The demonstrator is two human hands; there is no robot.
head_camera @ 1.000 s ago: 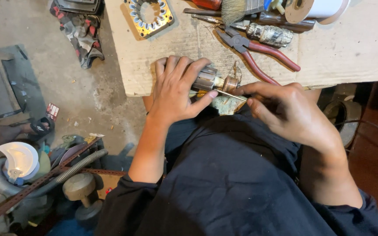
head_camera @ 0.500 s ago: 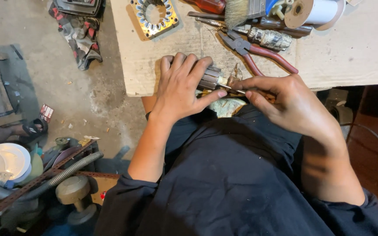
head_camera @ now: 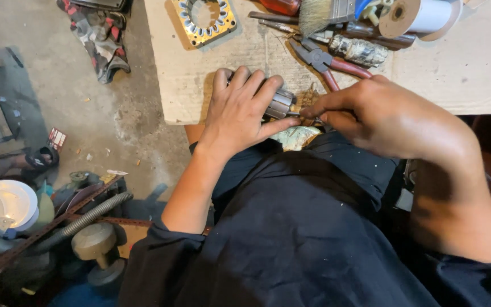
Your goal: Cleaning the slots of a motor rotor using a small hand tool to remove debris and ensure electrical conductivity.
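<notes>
Here, both hands [head_camera: 313,113] grip a metal rotor [head_camera: 282,104] beside red pliers [head_camera: 328,64].

The left hand [head_camera: 240,111] covers most of the small metal rotor [head_camera: 281,103], so its body stays hidden. The tool tip under the right hand [head_camera: 390,116] is too small to tell. The top edge crops the paintbrush [head_camera: 322,14], tape roll [head_camera: 413,14] and tabletop [head_camera: 461,68].

Soft even light, dim shadowed lower right corner, sharp centre, slight wide-angle distortion
</notes>
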